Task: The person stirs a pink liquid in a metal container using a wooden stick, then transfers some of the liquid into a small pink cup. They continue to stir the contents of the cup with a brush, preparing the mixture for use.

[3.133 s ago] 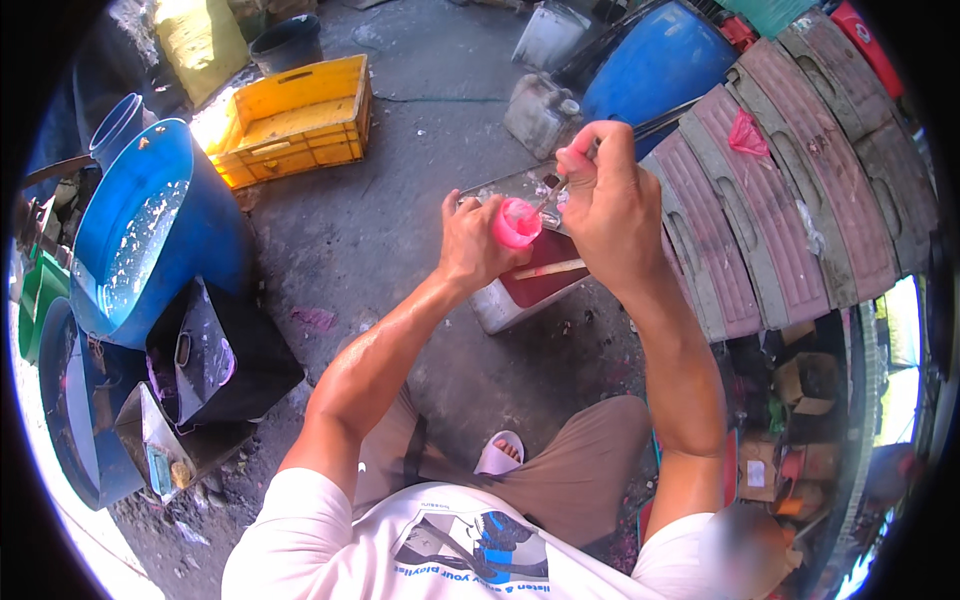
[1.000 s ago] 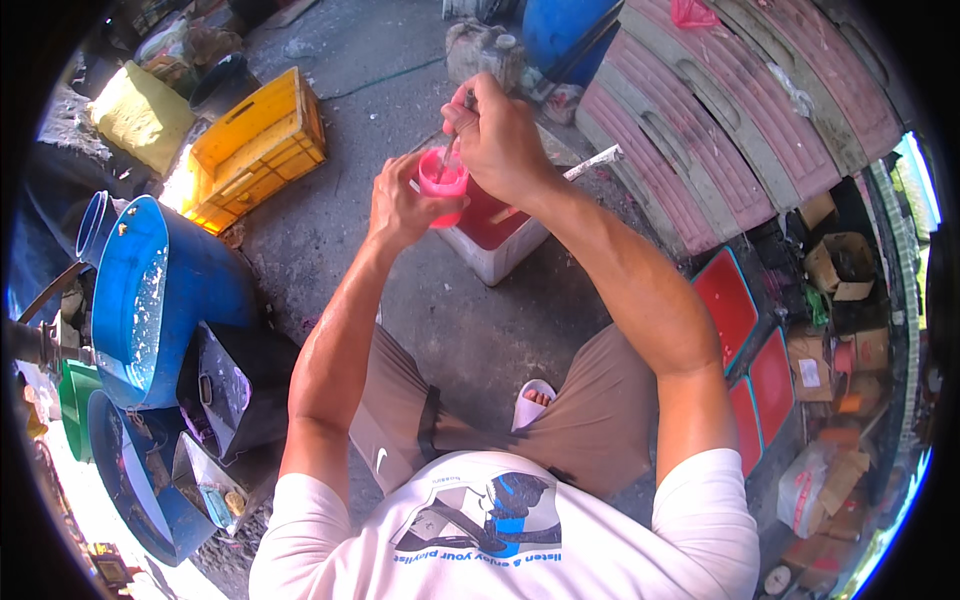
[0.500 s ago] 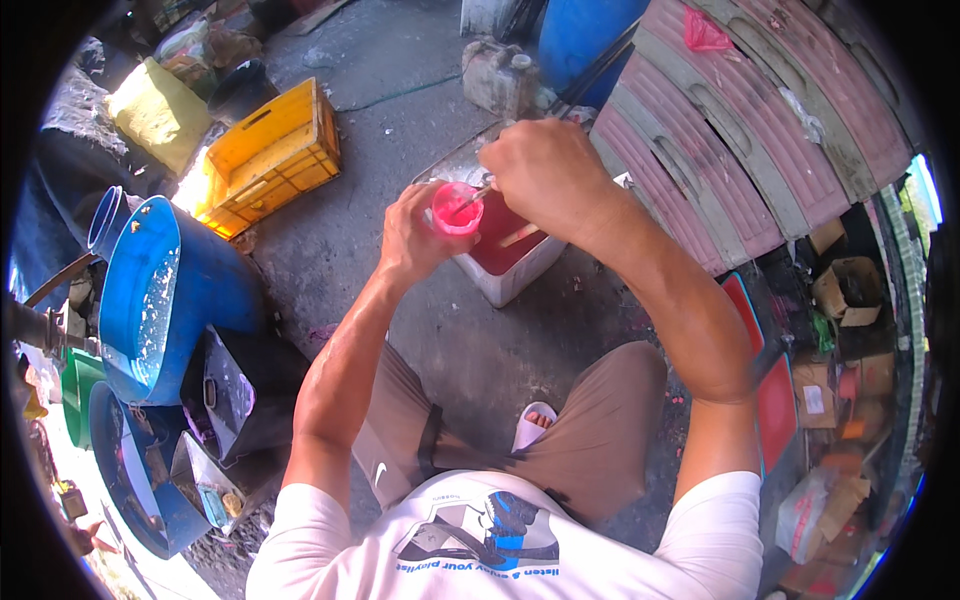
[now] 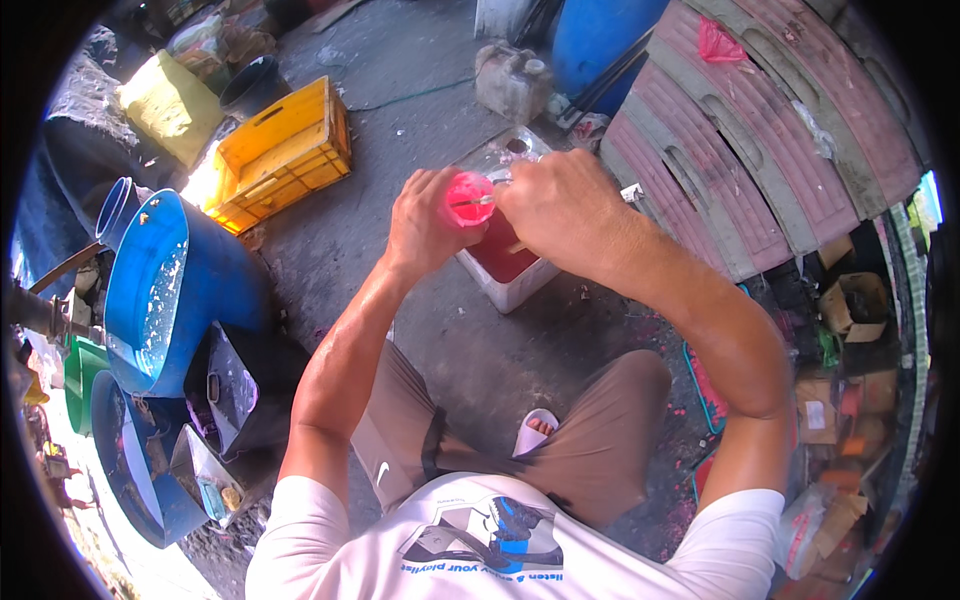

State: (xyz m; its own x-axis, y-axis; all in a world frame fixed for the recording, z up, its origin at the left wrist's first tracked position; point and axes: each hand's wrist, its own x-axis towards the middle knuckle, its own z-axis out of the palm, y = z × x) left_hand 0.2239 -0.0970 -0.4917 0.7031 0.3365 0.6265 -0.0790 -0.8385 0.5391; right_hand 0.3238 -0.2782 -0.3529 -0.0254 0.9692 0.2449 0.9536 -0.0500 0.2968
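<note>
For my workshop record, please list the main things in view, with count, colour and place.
Cup: one, pink, upper centre
Thin tool: one, greyish, at cup's mouth
Container: one, white, red inside, upper centre
Crate: one, yellow, upper left
Cut-open vat: one, blue, left
Barrel: one, blue, top
Jerrycan: one, grimy grey, top centre
Slatted panels: several, pink and grey, upper right
Cardboard boxes: several, brown, right
Slipper: one, pale, lower centre
Left hand: one, bare, around cup
Right hand: one, bare, gripping thin tool

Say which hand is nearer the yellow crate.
Left. The left hand, holding the pink cup, is below and right of the yellow crate in view; the right hand is farther right, past the cup.
</note>
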